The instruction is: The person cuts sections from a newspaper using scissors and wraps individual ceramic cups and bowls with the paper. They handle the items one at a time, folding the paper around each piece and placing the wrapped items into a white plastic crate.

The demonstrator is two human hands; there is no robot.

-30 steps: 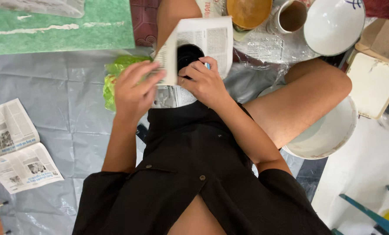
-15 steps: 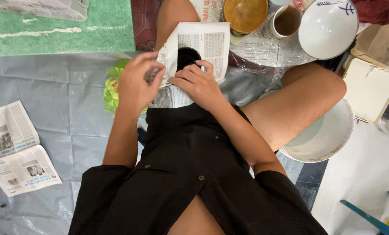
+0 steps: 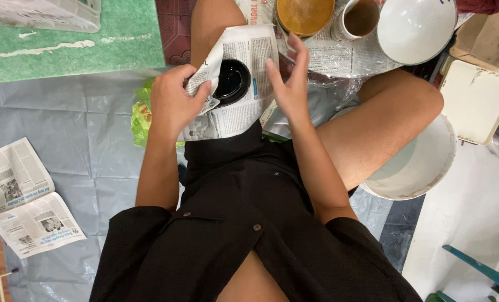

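A small black bowl (image 3: 231,81) lies on a sheet of newspaper (image 3: 249,103) spread over my lap. My left hand (image 3: 174,103) pinches the left edge of that sheet and folds it over the bowl's rim. My right hand (image 3: 288,84) hovers beside the sheet's right edge, fingers spread, holding nothing. A green plastic bag (image 3: 140,117) pokes out from behind my left hand.
Ahead stand a brown bowl (image 3: 304,14), a mug (image 3: 361,18) and a large white bowl (image 3: 417,28) on newspaper. A white basin (image 3: 423,165) sits by my right knee, a white board (image 3: 476,100) beyond it. Loose newspaper sheets (image 3: 20,196) lie on the grey tarp (image 3: 82,156) at left.
My right hand has let go of the newspaper and lifted off to the right with fingers spread. My left hand has pulled the left edge of the sheet over the bowl.
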